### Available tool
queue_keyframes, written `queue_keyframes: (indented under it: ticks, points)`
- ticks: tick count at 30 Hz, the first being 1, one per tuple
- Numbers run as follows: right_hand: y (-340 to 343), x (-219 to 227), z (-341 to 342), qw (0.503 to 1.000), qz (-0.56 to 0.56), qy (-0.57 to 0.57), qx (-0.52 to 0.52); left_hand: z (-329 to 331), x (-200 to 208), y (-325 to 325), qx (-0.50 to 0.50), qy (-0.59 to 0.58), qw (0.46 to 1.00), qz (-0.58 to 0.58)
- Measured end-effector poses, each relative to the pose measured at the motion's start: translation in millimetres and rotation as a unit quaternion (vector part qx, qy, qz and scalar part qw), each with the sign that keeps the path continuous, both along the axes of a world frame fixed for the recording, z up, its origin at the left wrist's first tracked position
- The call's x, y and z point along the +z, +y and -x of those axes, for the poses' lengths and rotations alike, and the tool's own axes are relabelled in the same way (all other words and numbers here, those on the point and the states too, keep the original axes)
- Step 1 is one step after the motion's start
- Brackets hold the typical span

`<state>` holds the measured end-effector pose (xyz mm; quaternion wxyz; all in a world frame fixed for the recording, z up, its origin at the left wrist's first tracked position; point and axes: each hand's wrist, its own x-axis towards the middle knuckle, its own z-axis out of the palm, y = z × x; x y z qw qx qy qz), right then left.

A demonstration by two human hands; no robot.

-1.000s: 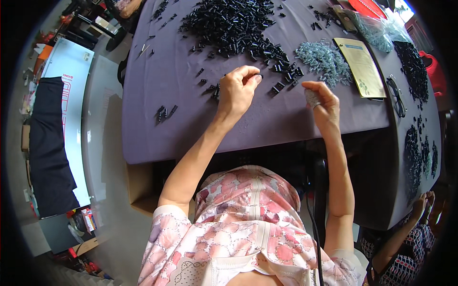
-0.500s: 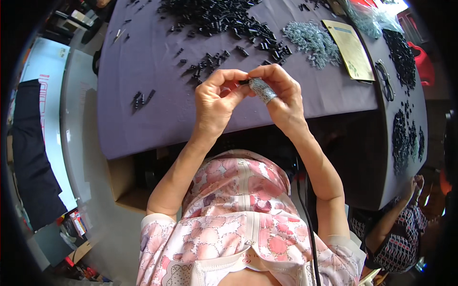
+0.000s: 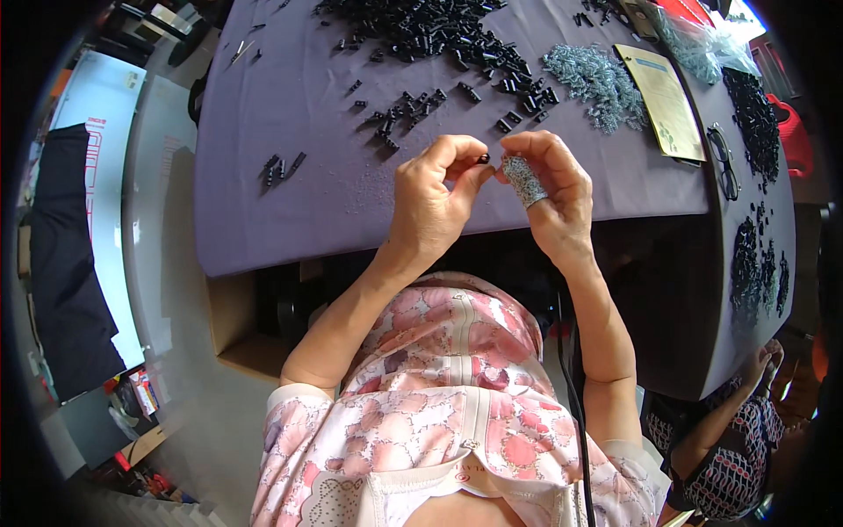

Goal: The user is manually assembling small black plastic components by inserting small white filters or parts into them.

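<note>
Between the thumb and fingertips of my left hand point(image 3: 432, 195) is a small black cylindrical piece point(image 3: 484, 159); that hand is closed in a pinch. Close by on its right, my right hand point(image 3: 562, 206) has its thumb and fingers pressed together. A grey speckled wrap point(image 3: 525, 182) covers its thumb. Whatever its fingertips may hold is hidden. Both hands are raised over the near edge of the purple-grey cloth-covered table point(image 3: 290, 211). Beyond them lie loose black pieces point(image 3: 408, 114) of the same sort, in front of a big black heap point(image 3: 430, 35).
A pile of translucent grey pieces point(image 3: 597, 86) lies beside a yellowish packet point(image 3: 663, 101). Eyeglasses point(image 3: 724, 162) rest on the right-hand table. Several black pieces point(image 3: 279, 169) sit apart at left. Another person's hands point(image 3: 766, 362) are at the lower right.
My fingertips, touching around the black piece before, have drawn apart. The piece stays in my left hand. The whole view has shifted slightly.
</note>
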<state>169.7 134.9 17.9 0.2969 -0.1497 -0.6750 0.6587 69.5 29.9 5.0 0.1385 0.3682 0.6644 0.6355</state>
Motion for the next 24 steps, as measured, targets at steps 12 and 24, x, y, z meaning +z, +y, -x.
queue_keyframes:
  ticks: [12, 24]
  points:
    - [2, -7, 2, 0.98, -0.188, -0.055, 0.022, 7, -1, -5, -0.008, 0.152, 0.988, -0.006]
    - [1, -3, 4, 0.97, -0.244, -0.013, -0.004, 4, -1, -9, -0.001, 0.079, 0.997, 0.0]
